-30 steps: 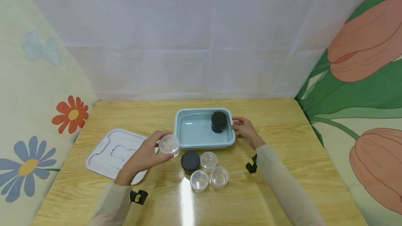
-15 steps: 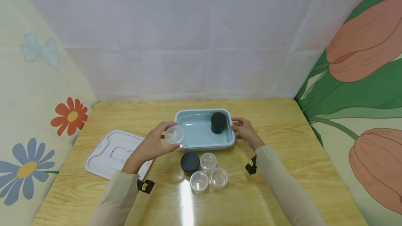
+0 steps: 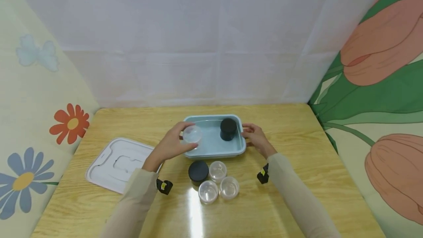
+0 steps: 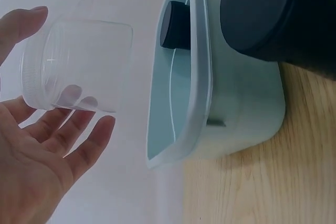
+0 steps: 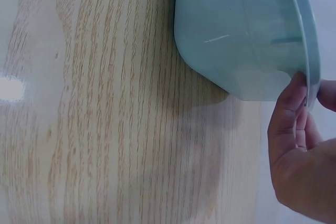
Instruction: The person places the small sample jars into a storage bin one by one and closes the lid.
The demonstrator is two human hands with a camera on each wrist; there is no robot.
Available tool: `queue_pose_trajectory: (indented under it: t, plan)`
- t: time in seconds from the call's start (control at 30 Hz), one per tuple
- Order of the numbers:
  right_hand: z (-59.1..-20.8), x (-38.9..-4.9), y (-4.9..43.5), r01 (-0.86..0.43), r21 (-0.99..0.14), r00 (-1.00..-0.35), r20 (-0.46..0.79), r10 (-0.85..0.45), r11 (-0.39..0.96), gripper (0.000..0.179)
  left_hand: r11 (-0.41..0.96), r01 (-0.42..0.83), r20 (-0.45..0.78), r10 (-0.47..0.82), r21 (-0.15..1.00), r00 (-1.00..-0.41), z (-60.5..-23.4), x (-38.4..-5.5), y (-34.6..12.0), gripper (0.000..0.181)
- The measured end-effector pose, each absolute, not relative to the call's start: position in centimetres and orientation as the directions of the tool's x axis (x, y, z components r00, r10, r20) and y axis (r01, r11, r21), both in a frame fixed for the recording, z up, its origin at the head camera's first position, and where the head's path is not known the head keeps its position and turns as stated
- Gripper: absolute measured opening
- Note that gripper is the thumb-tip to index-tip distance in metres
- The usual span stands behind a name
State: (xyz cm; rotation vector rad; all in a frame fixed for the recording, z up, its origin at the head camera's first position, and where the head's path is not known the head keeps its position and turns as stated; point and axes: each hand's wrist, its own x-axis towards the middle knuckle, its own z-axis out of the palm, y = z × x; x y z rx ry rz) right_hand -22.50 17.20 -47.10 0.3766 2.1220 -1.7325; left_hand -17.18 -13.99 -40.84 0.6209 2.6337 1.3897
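Observation:
My left hand (image 3: 168,145) grips a clear plastic jar (image 3: 192,135) by its ribbed lid, thumb on one side and fingers on the other. In the left wrist view the jar (image 4: 89,64) looks see-through, held above the rim of a light blue bin (image 3: 211,144), at the bin's left end. On the far side, my right hand (image 3: 259,140) pinches the bin's right rim, with fingers (image 5: 286,116) under the lip and the thumb over it. Inside the bin, toward the right, stands a black-lidded dark jar (image 3: 228,127).
In front of the bin, a second dark jar (image 3: 198,171) stands beside three clear jars, among them one clear jar (image 3: 229,187) nearest the right. A white lid (image 3: 115,164) lies on the wooden table (image 3: 284,120) at the left, partly under my left forearm.
My left hand has carried the clear jar rightward and away from me, from beside the bin to above its left end. The right hand stays at the rim.

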Motion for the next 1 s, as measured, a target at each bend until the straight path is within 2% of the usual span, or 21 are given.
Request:
queue_pose_trajectory:
  t: [0.4,0.67,1.0]
  plan:
    - [-47.0,-22.6,17.0,0.423,-0.884,-0.900,-0.435,-0.021,0.197,0.045,0.459,0.310,0.102,0.423,0.833,-0.900,-41.7,-19.1,-11.6,0.065]
    - [-47.1,-22.7,17.1,0.419,-0.887,-0.902,-0.431,-0.026,0.193,0.045,0.464,0.288,0.065,0.438,0.838,-0.896,-42.9,-20.1,-9.9,0.065]
    - [-47.2,-22.5,17.0,0.425,-0.882,-0.898,-0.439,-0.024,0.204,0.044,0.483,0.318,0.090,0.437,0.816,-0.895,-44.5,-20.5,-8.3,0.062]
